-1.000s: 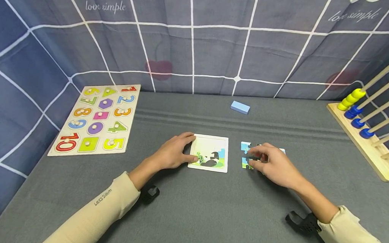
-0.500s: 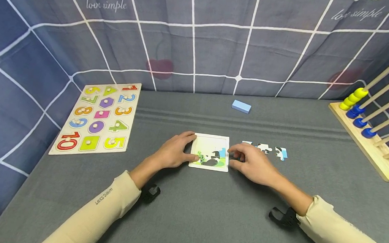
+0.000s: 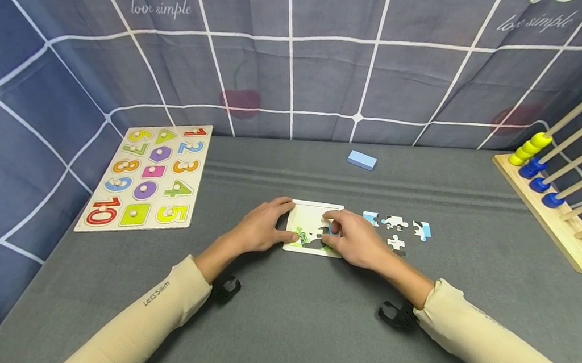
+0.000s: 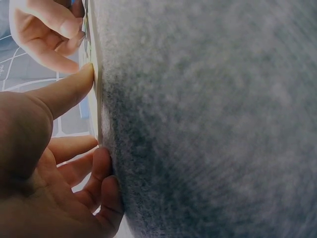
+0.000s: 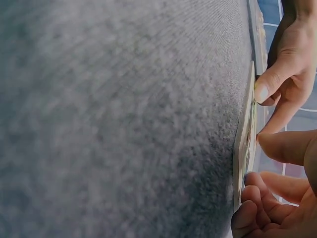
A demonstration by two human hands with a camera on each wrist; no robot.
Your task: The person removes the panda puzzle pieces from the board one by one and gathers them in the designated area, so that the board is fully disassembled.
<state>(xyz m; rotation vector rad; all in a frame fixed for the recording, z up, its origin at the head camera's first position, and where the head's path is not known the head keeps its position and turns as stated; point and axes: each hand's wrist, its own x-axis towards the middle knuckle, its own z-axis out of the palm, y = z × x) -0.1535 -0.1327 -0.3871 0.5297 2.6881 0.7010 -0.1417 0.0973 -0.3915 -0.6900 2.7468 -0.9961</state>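
A square puzzle board (image 3: 311, 210) with a panda picture on its lower part lies on the grey table. My left hand (image 3: 257, 228) holds its left side, the thumb on the face and the fingers along the edge. Over the board's right part, my right hand (image 3: 360, 241) pinches a puzzle piece, mostly hidden by the fingers. In the right wrist view, the thumb and curled fingertips (image 5: 252, 194) of that hand are right at the board's surface. Several loose pieces, including a black-and-white puzzle piece (image 3: 395, 223) and a blue-edged puzzle piece (image 3: 422, 230), lie right of the board.
A number-and-shape peg board (image 3: 144, 178) lies at the left. Toward the back is a blue block (image 3: 361, 160). At the far right stands a wooden bead rack (image 3: 558, 211) with tall rods. A grey checked cloth (image 3: 325, 76) hangs behind the table.
My right hand has moved left from the loose pieces, past the board's right edge, and over its face. The left hand has kept its hold on the board.
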